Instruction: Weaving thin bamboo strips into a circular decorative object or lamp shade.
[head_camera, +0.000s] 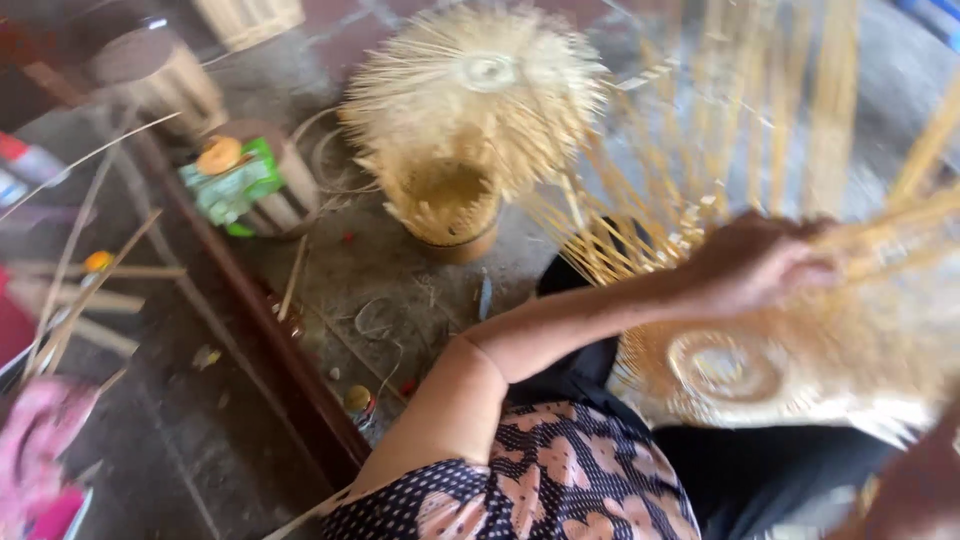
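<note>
under left hand (752, 262) fingers, bamboo strips (880, 235) (blurred), woven base (730, 370) below

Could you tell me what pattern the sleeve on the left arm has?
The sleeve is dark with pink flowers and white dots, in the head view.

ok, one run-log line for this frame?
left hand: gripping upright bamboo strips of half-woven basket on lap | right hand: barely in view | floor: finished woven piece standing on it

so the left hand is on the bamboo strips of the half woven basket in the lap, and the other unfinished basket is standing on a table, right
Not quite. In the head view the other unfinished basket stands on the floor, not on a table. The rest holds: the left hand is on the bamboo strips of the half-woven basket in the lap.
</note>
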